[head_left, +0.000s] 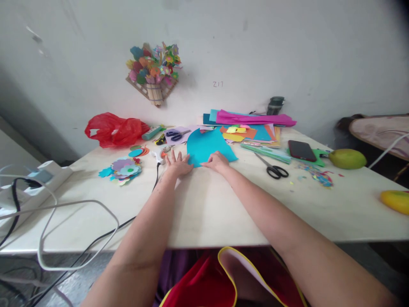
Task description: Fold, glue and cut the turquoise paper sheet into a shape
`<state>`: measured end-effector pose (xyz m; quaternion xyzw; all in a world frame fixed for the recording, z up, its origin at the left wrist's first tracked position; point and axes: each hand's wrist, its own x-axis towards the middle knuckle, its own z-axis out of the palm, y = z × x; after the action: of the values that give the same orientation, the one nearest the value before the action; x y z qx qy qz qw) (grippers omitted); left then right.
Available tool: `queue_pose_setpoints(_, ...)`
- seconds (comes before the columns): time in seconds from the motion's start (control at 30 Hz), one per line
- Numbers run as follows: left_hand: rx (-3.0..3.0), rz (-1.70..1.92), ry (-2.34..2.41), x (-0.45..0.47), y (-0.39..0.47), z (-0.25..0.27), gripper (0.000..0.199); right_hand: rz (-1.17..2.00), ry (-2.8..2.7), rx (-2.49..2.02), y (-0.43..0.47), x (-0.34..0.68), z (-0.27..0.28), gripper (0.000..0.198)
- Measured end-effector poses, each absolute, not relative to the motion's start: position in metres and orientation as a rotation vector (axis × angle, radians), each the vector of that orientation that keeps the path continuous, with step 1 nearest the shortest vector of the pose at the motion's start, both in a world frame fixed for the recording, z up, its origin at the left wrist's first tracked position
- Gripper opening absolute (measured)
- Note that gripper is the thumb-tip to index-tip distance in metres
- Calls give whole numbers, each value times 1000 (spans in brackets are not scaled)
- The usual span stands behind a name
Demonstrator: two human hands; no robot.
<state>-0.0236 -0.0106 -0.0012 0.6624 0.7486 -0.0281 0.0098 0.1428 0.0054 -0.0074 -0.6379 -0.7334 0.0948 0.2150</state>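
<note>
The worktop [217,213] carries a blue sheet [209,145], reaching beyond the left hand [179,164] and right hand [217,161]. The left one spreads flat, touching the sheet's near-left corner; the right curls at its near edge, whether pinching I cannot tell. Black-handled scissors [271,166] lie right of the right hand.

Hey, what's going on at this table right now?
Someone is handling a blue sheet: their left hand is spread by its near left corner, and their right hand is at its near edge. Paper flower cutouts lie piled to the left; scissors with black handles lie to the right.
</note>
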Motion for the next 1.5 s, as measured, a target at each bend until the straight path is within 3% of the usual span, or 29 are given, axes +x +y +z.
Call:
queue_pose_setpoints(0.23,2283,31,2242,-34,-15,8,55,274,-2023,-1770,8,142,-10,37)
queue_pose_setpoints(0.87,2223,102,2266,-20,-14,-3,64,251,-2032,-1765,9,142,-12,39)
queue_pose_setpoints(1.33,2237,71,2189,-11,-10,-8,64,227,-2172,-1657,13,166,-8,25)
queue_pose_setpoints(1.5,2223,69,2195,-14,-10,-8,63,177,-2175,-1837,17,183,-9,48)
